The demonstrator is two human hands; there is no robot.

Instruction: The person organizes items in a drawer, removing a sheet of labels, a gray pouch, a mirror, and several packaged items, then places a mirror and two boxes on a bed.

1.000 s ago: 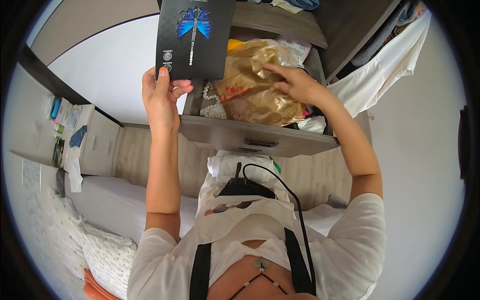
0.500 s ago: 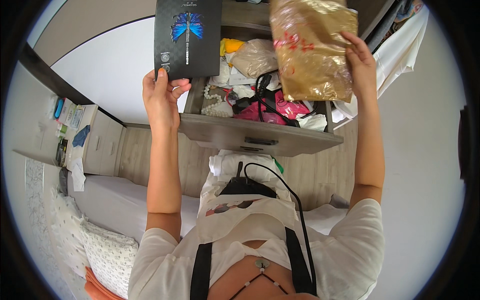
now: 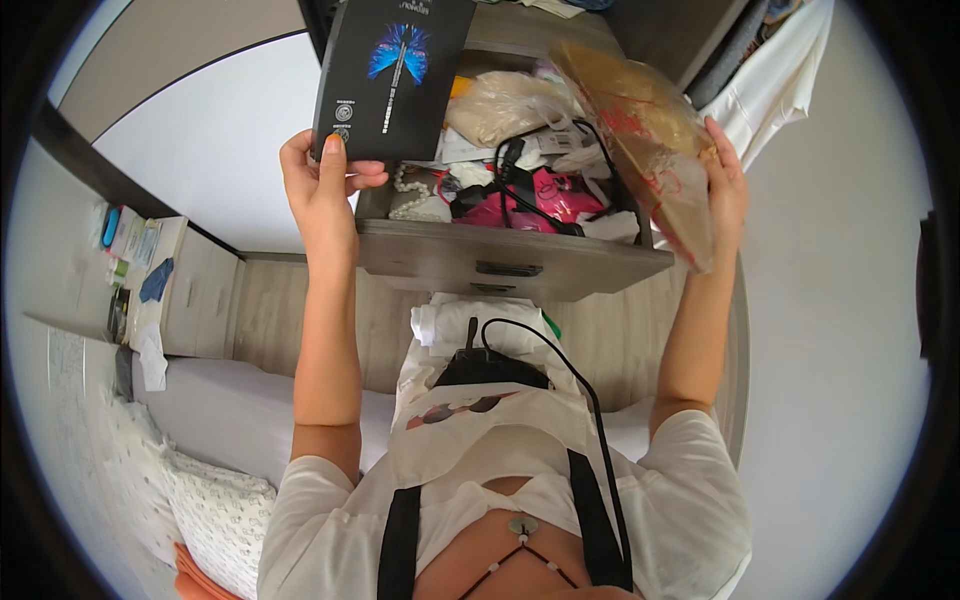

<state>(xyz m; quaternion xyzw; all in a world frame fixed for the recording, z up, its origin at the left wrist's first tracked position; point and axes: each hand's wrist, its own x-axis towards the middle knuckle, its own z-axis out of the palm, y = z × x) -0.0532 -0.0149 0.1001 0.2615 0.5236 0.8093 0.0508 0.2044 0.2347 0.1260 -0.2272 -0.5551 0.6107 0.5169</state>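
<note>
My left hand [image 3: 328, 190] grips the lower edge of a flat black box [image 3: 385, 100] with a blue butterfly picture, thumb on its front. The box is held up over the left part of an open drawer [image 3: 500, 255]. My right hand [image 3: 722, 185] pinches the right side of a gold-brown plastic packet [image 3: 640, 120] with red marks, its clear lower end hanging down in front of the hand. The packet is tilted over the drawer's right side. Below lie a black cable [image 3: 540, 212], a pink packet [image 3: 560, 195], a pearl strand [image 3: 410, 200] and a bulging translucent bag [image 3: 510, 105].
Folded white cloth [image 3: 470, 325] lies below the drawer front. White garments [image 3: 770, 80] hang at the right. A bed with pillows [image 3: 215, 500] and a white cabinet [image 3: 210, 290] stand at the left. A black cable [image 3: 590, 390] runs down my front.
The gold-brown packet has turned from facing me to a slanted position, its lower end now nearer me. The black box has shifted slightly right in view and tilted. Both hands keep hold.
</note>
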